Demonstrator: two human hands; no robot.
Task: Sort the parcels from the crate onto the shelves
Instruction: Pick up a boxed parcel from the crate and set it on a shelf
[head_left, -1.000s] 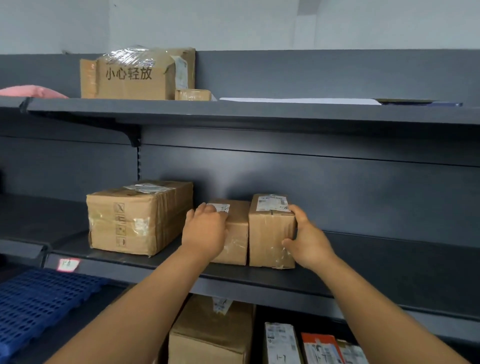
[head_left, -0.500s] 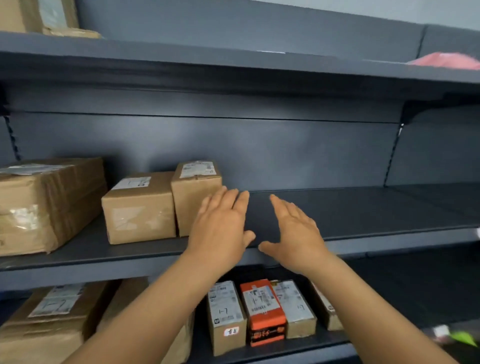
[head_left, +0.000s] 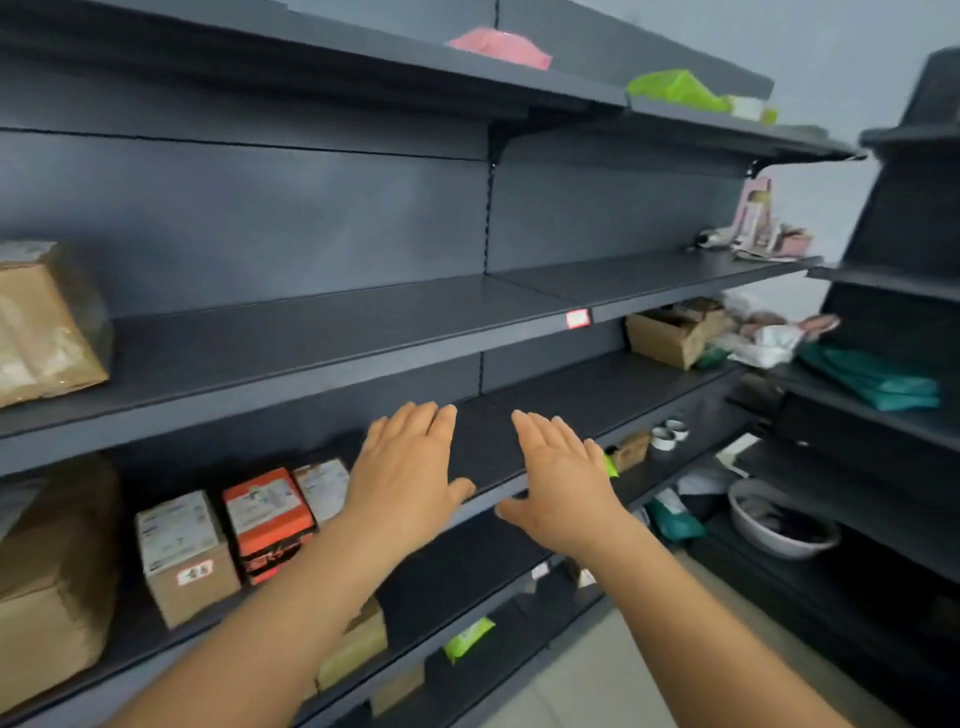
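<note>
Both hands are raised in front of the dark metal shelves (head_left: 311, 338), palms turned away from the camera, and neither carries anything. The left hand (head_left: 408, 475) has its fingers (head_left: 415, 421) stretched flat and close together, thumb out to the side, grasping nothing. The right hand (head_left: 563, 480) is likewise spread, fingers straight, thumb pointing toward the left hand; a clear gap separates the two. Whether either palm touches a shelf edge cannot be told. Parcels stand on the shelves to the left: a brown box (head_left: 49, 325) at the far left of the middle shelf, and on the shelf below it a labelled cardboard box (head_left: 182, 556), an orange box (head_left: 267, 522) just beside that, and a large brown box (head_left: 52, 582) at the frame edge. The picture is blurred.
</note>
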